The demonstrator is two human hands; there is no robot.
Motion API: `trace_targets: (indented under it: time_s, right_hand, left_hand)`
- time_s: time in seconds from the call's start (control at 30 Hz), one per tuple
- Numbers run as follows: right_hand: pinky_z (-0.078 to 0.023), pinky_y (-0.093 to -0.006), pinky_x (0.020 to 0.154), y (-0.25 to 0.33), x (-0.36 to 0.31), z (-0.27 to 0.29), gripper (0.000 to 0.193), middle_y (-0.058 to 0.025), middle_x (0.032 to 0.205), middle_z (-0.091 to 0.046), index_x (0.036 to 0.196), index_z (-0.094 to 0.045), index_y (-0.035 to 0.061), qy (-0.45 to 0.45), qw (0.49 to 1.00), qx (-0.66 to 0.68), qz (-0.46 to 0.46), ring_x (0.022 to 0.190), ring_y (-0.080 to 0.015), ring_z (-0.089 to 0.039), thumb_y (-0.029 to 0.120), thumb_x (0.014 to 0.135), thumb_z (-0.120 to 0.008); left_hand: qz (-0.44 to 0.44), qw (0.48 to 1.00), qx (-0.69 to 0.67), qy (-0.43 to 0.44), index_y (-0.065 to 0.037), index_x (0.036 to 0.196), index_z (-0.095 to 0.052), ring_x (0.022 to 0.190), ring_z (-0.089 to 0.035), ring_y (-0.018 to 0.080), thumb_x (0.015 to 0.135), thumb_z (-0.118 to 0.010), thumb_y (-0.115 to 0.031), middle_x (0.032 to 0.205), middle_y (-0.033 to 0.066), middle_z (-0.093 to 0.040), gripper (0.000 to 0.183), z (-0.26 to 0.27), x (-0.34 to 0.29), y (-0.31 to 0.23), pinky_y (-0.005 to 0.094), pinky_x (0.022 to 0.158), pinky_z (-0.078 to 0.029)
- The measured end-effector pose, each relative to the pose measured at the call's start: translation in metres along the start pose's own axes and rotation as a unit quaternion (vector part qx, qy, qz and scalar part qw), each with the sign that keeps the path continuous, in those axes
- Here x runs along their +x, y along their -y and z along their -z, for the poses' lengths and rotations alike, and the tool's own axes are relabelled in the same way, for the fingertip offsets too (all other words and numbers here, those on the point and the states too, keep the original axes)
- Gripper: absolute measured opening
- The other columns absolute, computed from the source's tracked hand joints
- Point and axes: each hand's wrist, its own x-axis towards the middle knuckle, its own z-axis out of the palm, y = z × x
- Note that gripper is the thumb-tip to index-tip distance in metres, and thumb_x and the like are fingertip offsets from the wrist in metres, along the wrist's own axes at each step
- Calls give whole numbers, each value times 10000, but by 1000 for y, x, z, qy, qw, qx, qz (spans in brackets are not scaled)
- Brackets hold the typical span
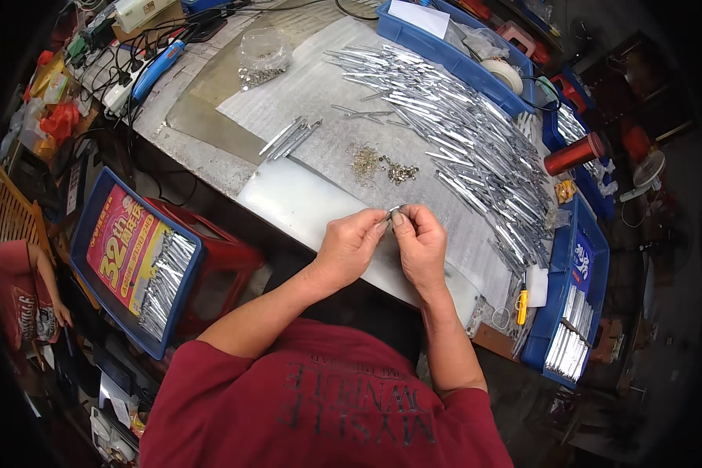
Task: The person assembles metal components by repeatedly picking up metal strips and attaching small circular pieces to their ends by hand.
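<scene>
My left hand (348, 248) and my right hand (423, 251) meet over the near edge of the worktable, fingertips pinched together. Between them shows a small metal piece (394, 211), mostly covered by the fingers, so its full shape is hidden. Just beyond lie two small heaps of tiny parts, one of brass-coloured bits (364, 163) and one of darker round bits (401, 172). A few slim silver metal rods (291, 139) lie side by side to the left. A large spread of similar silver rods (460, 132) covers the right side of the table.
A blue bin (193, 269) with rods stands low on the left on a red stool (225, 269). Another blue bin (550, 327) with rods sits right, near a yellow-handled screwdriver (522, 306). A clear bag (264, 56) of small parts and a power strip (121, 97) lie far left.
</scene>
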Motion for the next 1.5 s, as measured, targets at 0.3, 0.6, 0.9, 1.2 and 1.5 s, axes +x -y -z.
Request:
trace_targets:
  time_s: [0.3,0.6,0.9,1.2,1.5]
  right_hand:
    - [-378,-196,534,-5,3,3,134,0,670,-546,802,-563,-21,18,996,78,-32,610,-49,-452,111,822,-544]
    - [-376,-203,534,-5,3,2,182,4,662,-530,834,-562,-19,27,997,71,-20,611,-51,-443,160,845,-527]
    - [-368,-216,508,-10,7,1,194,-6,616,-509,796,-559,-13,2,999,43,-31,579,-55,-429,168,852,-513]
    - [-371,-223,502,-2,7,-1,200,-17,620,-518,794,-559,-19,13,1000,-16,-5,569,-63,-432,176,835,-541]
    - [-415,-278,552,2,56,19,150,-124,667,-570,840,-582,-25,23,982,-176,58,577,-166,-521,113,785,-564]
  left_hand:
    - [50,996,-72,26,46,946,-552,665,-539,71,841,-500,-44,739,38,-585,149,1,0,-1,206,596,-448]
    - [86,986,-137,44,37,963,-544,674,-516,60,856,-487,-68,750,15,-566,160,3,1,2,199,606,-436]
    - [90,989,-106,43,37,964,-547,677,-516,63,857,-483,-68,741,23,-563,163,2,0,0,206,610,-440]
    - [82,990,-111,37,38,962,-546,668,-520,69,854,-485,-66,720,22,-564,162,8,3,3,205,615,-440]
    - [21,998,-49,-42,28,918,-562,570,-537,121,825,-514,-86,630,83,-569,155,24,19,18,252,536,-434]
